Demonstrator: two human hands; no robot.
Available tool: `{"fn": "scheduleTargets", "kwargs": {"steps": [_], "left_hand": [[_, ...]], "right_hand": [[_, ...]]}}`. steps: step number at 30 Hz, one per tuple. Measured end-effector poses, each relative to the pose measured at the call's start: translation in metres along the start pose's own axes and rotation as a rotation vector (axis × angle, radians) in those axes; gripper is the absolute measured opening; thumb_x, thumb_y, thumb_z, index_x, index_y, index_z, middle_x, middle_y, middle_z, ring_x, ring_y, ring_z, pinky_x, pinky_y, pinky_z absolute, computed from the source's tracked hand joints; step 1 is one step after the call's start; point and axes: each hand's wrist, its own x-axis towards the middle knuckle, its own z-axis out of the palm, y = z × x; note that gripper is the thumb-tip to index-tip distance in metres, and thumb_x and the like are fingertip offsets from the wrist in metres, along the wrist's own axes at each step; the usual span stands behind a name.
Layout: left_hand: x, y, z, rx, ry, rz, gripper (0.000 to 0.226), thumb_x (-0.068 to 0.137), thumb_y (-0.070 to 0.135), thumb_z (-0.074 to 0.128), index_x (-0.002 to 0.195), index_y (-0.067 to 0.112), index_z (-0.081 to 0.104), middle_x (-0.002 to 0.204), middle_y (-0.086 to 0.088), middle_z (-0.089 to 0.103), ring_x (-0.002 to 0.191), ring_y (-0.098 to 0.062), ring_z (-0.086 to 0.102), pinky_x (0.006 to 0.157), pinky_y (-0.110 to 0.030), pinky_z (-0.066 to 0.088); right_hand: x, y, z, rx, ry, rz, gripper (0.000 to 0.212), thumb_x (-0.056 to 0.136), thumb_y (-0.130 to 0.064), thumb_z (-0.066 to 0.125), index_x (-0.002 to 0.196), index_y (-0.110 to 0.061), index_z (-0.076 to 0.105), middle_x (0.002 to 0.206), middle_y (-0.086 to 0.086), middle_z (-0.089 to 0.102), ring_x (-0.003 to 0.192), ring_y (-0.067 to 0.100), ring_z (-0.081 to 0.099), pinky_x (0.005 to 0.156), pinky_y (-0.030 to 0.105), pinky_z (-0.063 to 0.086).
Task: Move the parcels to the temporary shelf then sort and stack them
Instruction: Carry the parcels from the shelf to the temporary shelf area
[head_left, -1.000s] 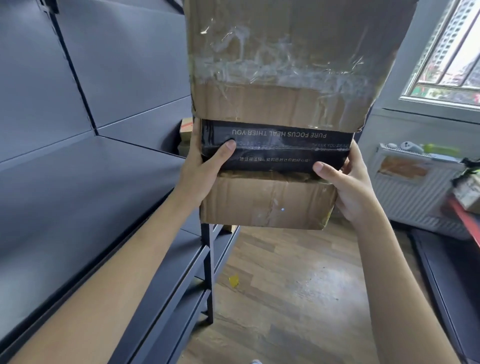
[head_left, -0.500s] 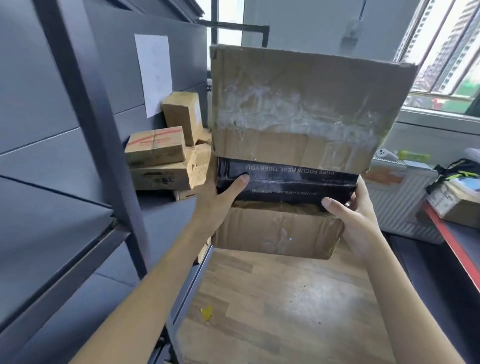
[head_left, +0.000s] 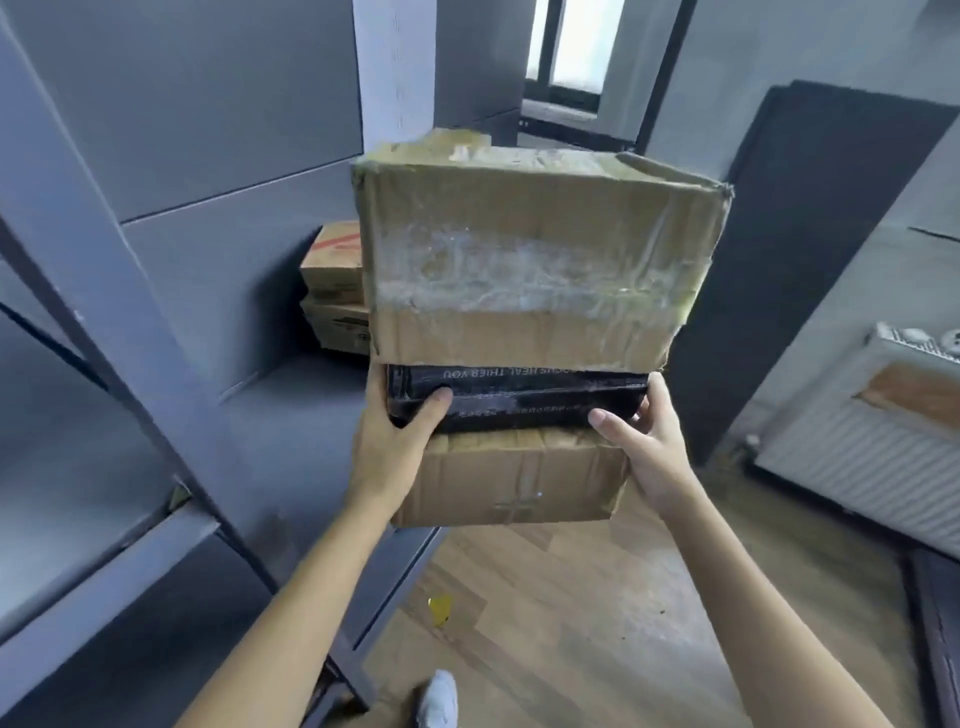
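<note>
I carry a stack of three parcels in front of me. A large taped cardboard box (head_left: 535, 260) lies on top, a flat black box (head_left: 519, 400) with white lettering sits in the middle, and a smaller cardboard box (head_left: 511, 480) is at the bottom. My left hand (head_left: 397, 447) grips the stack's left side with its thumb on the black box. My right hand (head_left: 647, 449) grips the right side in the same way. Behind the stack, several cardboard parcels (head_left: 335, 291) are piled on the grey metal shelf (head_left: 291, 415).
The shelf's grey upright (head_left: 130, 332) slants across the left. A white radiator (head_left: 872, 467) stands at the right and a dark panel (head_left: 810, 249) leans on the wall behind. A yellow scrap (head_left: 440, 609) lies on the wooden floor near my shoe (head_left: 437, 699).
The view has swung left and the stack has come closer to the shelf bay with the piled parcels. Both hands keep the same hold.
</note>
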Motion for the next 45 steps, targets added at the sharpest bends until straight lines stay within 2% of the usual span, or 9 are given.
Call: {"fn": "scheduleTargets", "kwargs": {"steps": [6, 11, 15, 24, 29, 33, 38, 42, 45], "left_hand": [[0.019, -0.05, -0.028, 0.029, 0.27, -0.096, 0.033, 0.082, 0.034, 0.069, 0.101, 0.048, 0.046, 0.099, 0.025, 0.058, 0.085, 0.018, 0.053, 0.074, -0.008, 0.036], [0.025, -0.076, -0.034, 0.032, 0.565, -0.128, 0.049, 0.068, 0.052, 0.068, 0.111, 0.038, 0.048, 0.101, 0.029, 0.055, 0.092, 0.013, 0.055, 0.079, -0.007, 0.038], [0.034, -0.092, -0.042, 0.073, 0.77, -0.182, 0.054, 0.089, 0.026, 0.061, 0.138, 0.018, 0.041, 0.136, 0.003, 0.05, 0.125, -0.014, 0.046, 0.103, -0.031, 0.037], [0.065, -0.093, -0.039, 0.236, 1.151, -0.171, 0.046, 0.091, 0.018, 0.057, 0.134, 0.01, 0.042, 0.126, -0.009, 0.055, 0.114, -0.025, 0.052, 0.097, -0.034, 0.041], [0.062, -0.103, -0.029, 0.378, 1.212, -0.028, 0.063, 0.08, 0.034, 0.055, 0.131, 0.002, 0.038, 0.125, -0.018, 0.049, 0.111, -0.03, 0.051, 0.093, -0.041, 0.045], [0.056, -0.119, -0.025, 0.483, 1.1, -0.228, 0.088, 0.076, 0.04, 0.058, 0.14, -0.004, 0.017, 0.136, -0.024, 0.033, 0.124, -0.031, 0.036, 0.103, -0.038, 0.031], [0.044, -0.144, -0.027, 0.709, 1.017, -0.611, 0.089, 0.087, 0.037, 0.061, 0.149, 0.011, 0.002, 0.156, -0.014, 0.013, 0.143, -0.035, 0.009, 0.112, -0.053, 0.017], [0.032, -0.139, -0.014, 0.67, 1.054, -0.585, 0.088, 0.086, 0.032, 0.063, 0.149, 0.013, 0.004, 0.157, -0.013, 0.009, 0.144, -0.032, 0.006, 0.115, -0.05, 0.013], [0.028, -0.126, -0.008, 0.728, 1.093, -0.43, 0.077, 0.085, 0.018, 0.064, 0.147, 0.009, 0.018, 0.152, -0.016, 0.024, 0.141, -0.032, 0.02, 0.114, -0.047, 0.021]], "right_hand": [[0.069, 0.052, 0.06, -0.054, -0.194, 0.123, 0.083, 0.062, -0.035, 0.076, 0.131, -0.005, 0.042, 0.112, -0.001, 0.061, 0.104, 0.013, 0.059, 0.092, 0.037, 0.049], [0.114, 0.085, 0.107, -0.073, -0.361, 0.166, 0.096, 0.055, -0.048, 0.083, 0.134, -0.011, 0.043, 0.131, 0.009, 0.056, 0.122, 0.025, 0.052, 0.106, 0.049, 0.04], [0.142, 0.095, 0.147, -0.082, -0.548, 0.148, 0.08, 0.061, -0.044, 0.073, 0.134, -0.021, 0.048, 0.123, -0.004, 0.062, 0.116, 0.007, 0.055, 0.103, 0.031, 0.042], [0.201, 0.102, 0.198, 0.009, -0.732, 0.114, 0.087, 0.067, -0.045, 0.071, 0.142, -0.019, 0.037, 0.135, 0.005, 0.054, 0.124, 0.017, 0.051, 0.109, 0.045, 0.038], [0.173, 0.118, 0.193, -0.012, -0.71, -0.092, 0.091, 0.071, -0.042, 0.065, 0.146, -0.011, 0.025, 0.144, -0.001, 0.038, 0.134, 0.012, 0.037, 0.111, 0.023, 0.03], [0.158, 0.154, 0.195, -0.06, -0.879, -0.145, 0.105, 0.072, -0.044, 0.071, 0.148, -0.028, 0.0, 0.155, -0.002, 0.018, 0.144, 0.015, 0.019, 0.118, 0.04, 0.02], [0.178, 0.165, 0.208, -0.209, -0.927, -0.206, 0.11, 0.068, -0.058, 0.071, 0.148, -0.032, 0.001, 0.158, 0.004, 0.011, 0.147, 0.022, 0.011, 0.113, 0.058, 0.021], [0.18, 0.15, 0.202, -0.161, -0.803, -0.261, 0.103, 0.071, -0.061, 0.063, 0.148, -0.02, 0.007, 0.155, 0.007, 0.014, 0.146, 0.027, 0.014, 0.116, 0.053, 0.02], [0.18, 0.133, 0.199, -0.1, -0.694, -0.386, 0.082, 0.08, -0.047, 0.061, 0.144, -0.022, 0.017, 0.149, 0.014, 0.029, 0.139, 0.031, 0.03, 0.111, 0.052, 0.031]]}}
